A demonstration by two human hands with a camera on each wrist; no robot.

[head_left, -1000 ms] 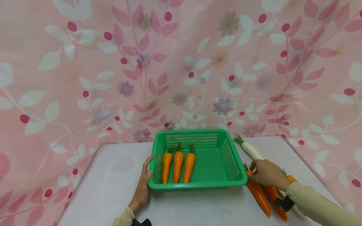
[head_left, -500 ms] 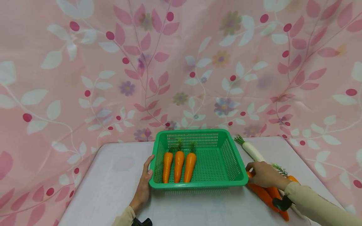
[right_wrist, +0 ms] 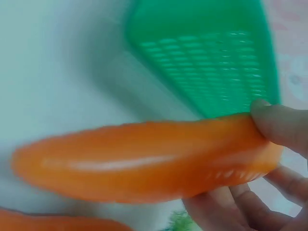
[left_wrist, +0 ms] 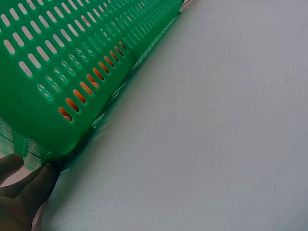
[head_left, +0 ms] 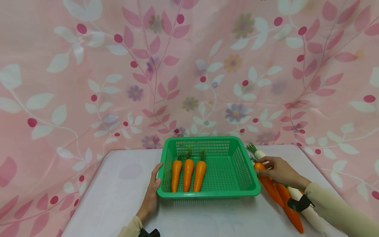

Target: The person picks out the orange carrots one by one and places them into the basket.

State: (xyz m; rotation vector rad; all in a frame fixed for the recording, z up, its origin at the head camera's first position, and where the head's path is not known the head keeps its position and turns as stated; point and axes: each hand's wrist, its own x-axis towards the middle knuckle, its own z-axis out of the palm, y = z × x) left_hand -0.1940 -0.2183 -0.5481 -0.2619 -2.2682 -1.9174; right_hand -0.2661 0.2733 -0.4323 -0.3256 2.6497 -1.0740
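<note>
A carrot (head_left: 268,187) with a green leafy top is pinched in my right hand (head_left: 282,171), just right of the green basket (head_left: 207,194). The right wrist view shows the thumb on one side of this carrot (right_wrist: 144,163) and fingers on the other, near its thick end. My left hand (head_left: 149,199) rests its fingers against the basket's left side; in the left wrist view the fingers (left_wrist: 41,187) touch the wall near a lower corner. Inside the basket, three carrots (head_left: 188,174) lie side by side in the left half, leafy ends toward the back.
Another carrot (head_left: 291,210) lies on the white table (head_left: 118,191) under my right forearm. Beside it lies a white radish (head_left: 311,215), and a second radish (head_left: 260,153) with green stalks lies behind the right hand. A pink floral cloth (head_left: 189,82) hangs at the back.
My right hand has lifted its carrot up and away from the other one beneath, exposing more of the lower carrot and radish. The left hand and basket stay together.
</note>
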